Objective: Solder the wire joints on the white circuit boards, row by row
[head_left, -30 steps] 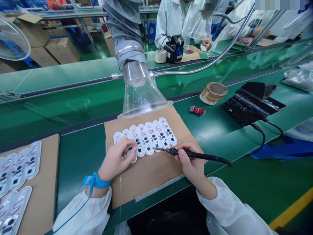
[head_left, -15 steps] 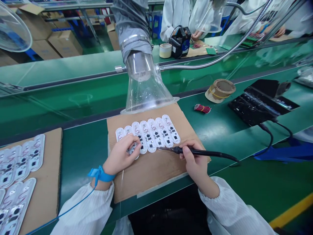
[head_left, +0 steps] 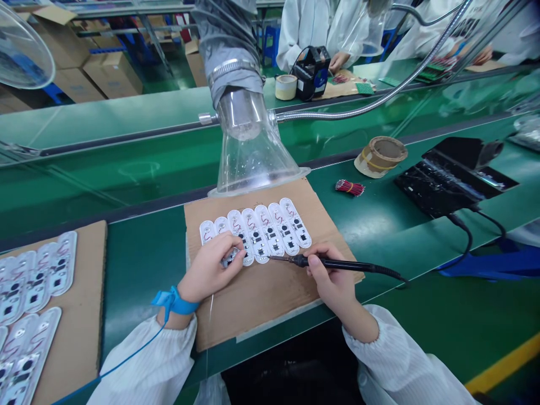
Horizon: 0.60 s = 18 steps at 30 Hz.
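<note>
In the head view, several long white rounded casings (head_left: 270, 228) with small circuit boards and red wires lie side by side on a cardboard sheet (head_left: 270, 304). My right hand (head_left: 335, 281) grips a black soldering iron (head_left: 350, 265), its tip at the lower end of a casing near the middle of the row. My left hand (head_left: 215, 261), with a blue wrist strap (head_left: 179, 301), is closed in a pinch over the lower left casings and partly covers them. A thin strand of solder wire (head_left: 211, 306) trails below this hand; the pinch point itself is hidden.
A clear fume hood (head_left: 255, 160) hangs just behind the cardboard. Right of it are a bundle of red wires (head_left: 350, 187), a tape roll (head_left: 381, 156) and a black soldering station (head_left: 447, 174). More casings (head_left: 63, 261) lie on cardboard at left. People in white work across the bench.
My right hand and the soldering iron have shifted slightly left, the tip moving along the casings' lower ends. My left hand has barely moved.
</note>
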Motion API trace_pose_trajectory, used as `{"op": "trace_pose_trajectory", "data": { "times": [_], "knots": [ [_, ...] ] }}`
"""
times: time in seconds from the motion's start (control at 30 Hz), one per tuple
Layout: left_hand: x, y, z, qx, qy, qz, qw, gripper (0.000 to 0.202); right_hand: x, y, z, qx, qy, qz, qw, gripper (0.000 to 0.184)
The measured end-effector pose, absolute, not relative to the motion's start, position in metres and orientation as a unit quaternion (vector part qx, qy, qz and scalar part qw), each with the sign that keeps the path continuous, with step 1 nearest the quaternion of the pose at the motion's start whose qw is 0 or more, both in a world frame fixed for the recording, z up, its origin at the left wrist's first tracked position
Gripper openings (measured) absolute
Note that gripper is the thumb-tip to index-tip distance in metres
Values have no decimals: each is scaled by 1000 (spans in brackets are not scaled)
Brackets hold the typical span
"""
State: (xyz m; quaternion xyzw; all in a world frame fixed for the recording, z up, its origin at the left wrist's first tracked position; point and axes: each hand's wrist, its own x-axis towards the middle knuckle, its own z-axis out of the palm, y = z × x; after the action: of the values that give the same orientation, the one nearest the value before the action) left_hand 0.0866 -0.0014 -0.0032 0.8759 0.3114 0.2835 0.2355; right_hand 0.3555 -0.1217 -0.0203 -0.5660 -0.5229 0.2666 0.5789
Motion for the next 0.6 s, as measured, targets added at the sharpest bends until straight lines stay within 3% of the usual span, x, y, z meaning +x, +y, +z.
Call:
{"op": "trace_pose_trajectory", "data": {
  "times": [0.6],
  "knots": [
    [86, -2, -2, 878, 305, 286, 234, 13, 357, -123, -22, -573, -523, 283, 564, 33]
  ]
}}
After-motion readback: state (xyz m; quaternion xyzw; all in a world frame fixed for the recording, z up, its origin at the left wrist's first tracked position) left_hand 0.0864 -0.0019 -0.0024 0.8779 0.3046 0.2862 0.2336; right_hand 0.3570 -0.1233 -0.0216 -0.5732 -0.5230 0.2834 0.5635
